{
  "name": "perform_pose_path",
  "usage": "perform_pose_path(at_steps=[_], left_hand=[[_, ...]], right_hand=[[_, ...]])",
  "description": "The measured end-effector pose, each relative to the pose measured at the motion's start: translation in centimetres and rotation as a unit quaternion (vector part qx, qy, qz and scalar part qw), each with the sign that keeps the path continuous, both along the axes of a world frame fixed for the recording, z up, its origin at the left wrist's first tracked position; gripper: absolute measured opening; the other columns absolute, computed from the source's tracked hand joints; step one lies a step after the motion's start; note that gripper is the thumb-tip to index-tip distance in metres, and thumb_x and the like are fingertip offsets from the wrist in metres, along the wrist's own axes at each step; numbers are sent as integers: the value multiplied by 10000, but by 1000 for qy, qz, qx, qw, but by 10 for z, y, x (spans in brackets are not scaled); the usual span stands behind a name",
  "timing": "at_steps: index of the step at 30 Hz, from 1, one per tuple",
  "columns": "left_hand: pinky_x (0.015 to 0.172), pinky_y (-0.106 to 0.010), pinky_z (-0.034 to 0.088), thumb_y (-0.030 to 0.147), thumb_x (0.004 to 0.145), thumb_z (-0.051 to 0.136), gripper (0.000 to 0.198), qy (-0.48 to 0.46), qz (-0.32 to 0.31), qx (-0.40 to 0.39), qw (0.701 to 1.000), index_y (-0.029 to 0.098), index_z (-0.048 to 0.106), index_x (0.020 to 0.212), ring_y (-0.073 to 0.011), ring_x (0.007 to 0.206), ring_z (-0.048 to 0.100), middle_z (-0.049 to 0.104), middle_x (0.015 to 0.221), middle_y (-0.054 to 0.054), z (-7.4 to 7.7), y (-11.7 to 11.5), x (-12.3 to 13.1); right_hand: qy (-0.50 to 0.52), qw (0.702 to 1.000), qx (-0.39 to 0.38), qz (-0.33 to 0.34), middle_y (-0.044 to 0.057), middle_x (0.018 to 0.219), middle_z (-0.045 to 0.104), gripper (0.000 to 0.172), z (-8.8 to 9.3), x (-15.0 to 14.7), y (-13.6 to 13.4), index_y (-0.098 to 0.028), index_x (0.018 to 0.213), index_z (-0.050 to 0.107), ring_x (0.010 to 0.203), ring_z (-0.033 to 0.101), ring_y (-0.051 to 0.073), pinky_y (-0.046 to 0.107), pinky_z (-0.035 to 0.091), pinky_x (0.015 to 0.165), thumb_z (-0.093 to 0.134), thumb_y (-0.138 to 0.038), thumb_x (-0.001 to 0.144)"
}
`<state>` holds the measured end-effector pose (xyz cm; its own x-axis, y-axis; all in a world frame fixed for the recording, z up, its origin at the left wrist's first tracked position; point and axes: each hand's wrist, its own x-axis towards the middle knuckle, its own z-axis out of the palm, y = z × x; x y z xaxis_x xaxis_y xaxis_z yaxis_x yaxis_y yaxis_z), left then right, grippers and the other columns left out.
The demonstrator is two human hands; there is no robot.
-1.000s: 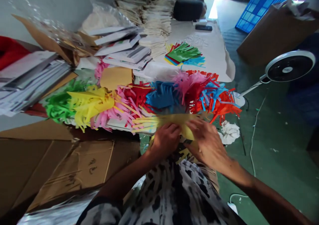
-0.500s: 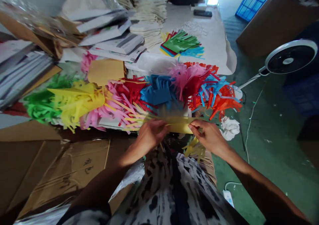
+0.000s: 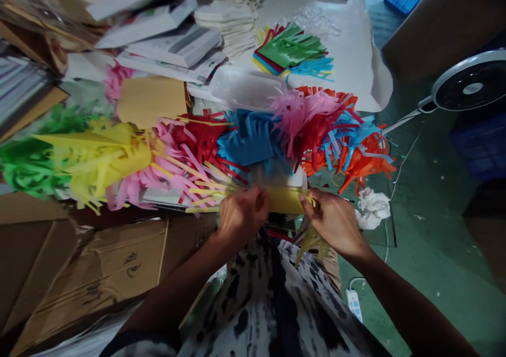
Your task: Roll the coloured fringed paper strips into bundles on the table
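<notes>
Paper-covered worktop (image 3: 343,51) carries a heap of multicoloured fringed paper (image 3: 197,148) beyond the hands; at its near edge, the left grip (image 3: 243,214) closes on a fringed yellow paper strip (image 3: 282,200) and the right grip (image 3: 334,222) pinches its other end, keeping it stretched between them.

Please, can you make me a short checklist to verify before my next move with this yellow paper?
Left hand holds yellow paper: ok.
Right hand pinches its other end: ok.
Yellow strips clear of pink fringes: not ok, they lie across them.
Paper untorn where the hands cover it: cannot tell, it is hidden.
Crumpled white paper apart from right hand: ok.
Power strip on the floor, away from the yellow paper: ok.
</notes>
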<state>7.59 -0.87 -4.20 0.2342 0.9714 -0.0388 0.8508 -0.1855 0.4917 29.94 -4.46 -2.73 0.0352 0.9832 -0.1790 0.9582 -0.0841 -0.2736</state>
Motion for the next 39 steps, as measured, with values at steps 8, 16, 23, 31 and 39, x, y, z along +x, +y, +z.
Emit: perform_pose_path(at_steps=[8, 16, 23, 31, 39], left_hand=[[587, -316, 276, 356, 981, 595, 200, 84, 0, 44, 996, 223, 727, 911, -215, 687, 641, 715, 743, -51, -7, 3, 6], [699, -324, 461, 284, 993, 621, 143, 86, -47, 179, 979, 189, 726, 1006, -243, 921, 684, 748, 938, -79, -13, 3, 3], [1086, -421, 379, 157, 1045, 574, 304, 53, -374, 312, 872, 323, 706, 1263, -195, 1179, 664, 772, 1208, -4, -20, 19, -4], [1107, -546, 396, 165, 1027, 607, 350, 91, -421, 315, 846, 371, 703, 1294, -225, 1047, 681, 756, 1079, -4, -15, 24, 0], [1234, -575, 331, 150, 1018, 605, 333, 37, -422, 286, 859, 337, 707, 1273, -231, 1287, 643, 752, 1299, -2, -17, 13, -25]], right_hand=[[-51, 999, 8, -8, 70, 794, 775, 341, -7, -1, 4, -233, 1004, 709, 712, 720, 250, 318, 301, 590, 470, -471, 1052], [-74, 997, 9, -12, 81, 857, 803, 364, -8, -5, 6, -222, 1048, 702, 742, 739, 251, 318, 269, 589, 479, -510, 1061], [-83, 996, 18, -13, 74, 838, 793, 276, -1, 14, 7, -238, 1125, 700, 703, 711, 261, 329, 289, 575, 527, -428, 1026], [4, 961, 272, 53, 91, 1268, 752, 383, 29, 58, -31, -231, 1196, 707, 1165, 686, 307, 460, 530, 950, 541, -119, 869], [-24, 949, 226, 220, 92, 1259, 789, 287, -14, 7, -39, -141, 1258, 737, 1173, 719, 263, 415, 505, 1028, 587, -229, 1030]])
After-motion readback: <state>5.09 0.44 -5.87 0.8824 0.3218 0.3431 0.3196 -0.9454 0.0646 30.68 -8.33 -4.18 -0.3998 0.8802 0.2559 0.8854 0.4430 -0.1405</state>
